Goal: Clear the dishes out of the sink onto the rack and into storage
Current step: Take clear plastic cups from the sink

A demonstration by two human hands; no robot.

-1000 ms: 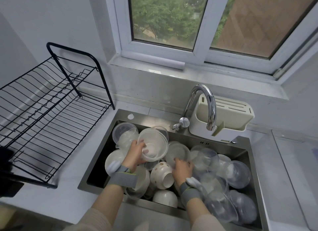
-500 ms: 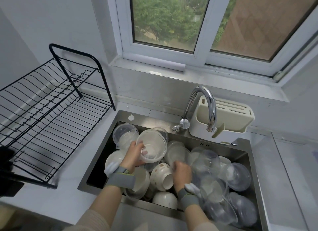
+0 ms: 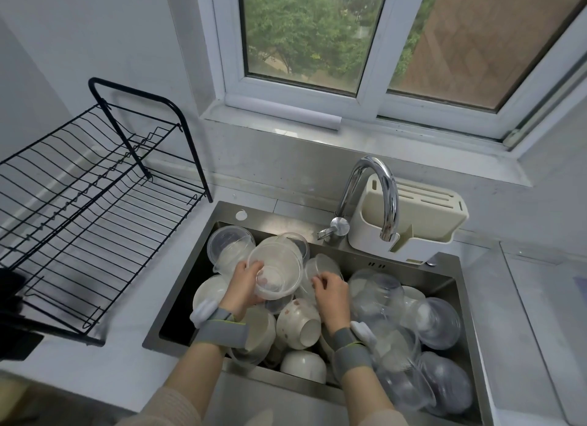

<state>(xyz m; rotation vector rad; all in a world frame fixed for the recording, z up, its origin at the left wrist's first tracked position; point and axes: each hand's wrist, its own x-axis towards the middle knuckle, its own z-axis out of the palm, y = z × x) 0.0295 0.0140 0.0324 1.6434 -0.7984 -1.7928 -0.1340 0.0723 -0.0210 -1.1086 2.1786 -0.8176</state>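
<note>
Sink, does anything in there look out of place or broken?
Nothing looks broken or spilled. The sink is simply heaped: clear plastic containers and white bowls lie tilted on one another, a floral bowl on its side. The left hand holds a clear container; the rack holds no dishes.

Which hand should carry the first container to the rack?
Left. The left hand already grips the clear plastic container and is on the dish rack's side. The right hand is only reaching among the dishes in the sink.
</note>
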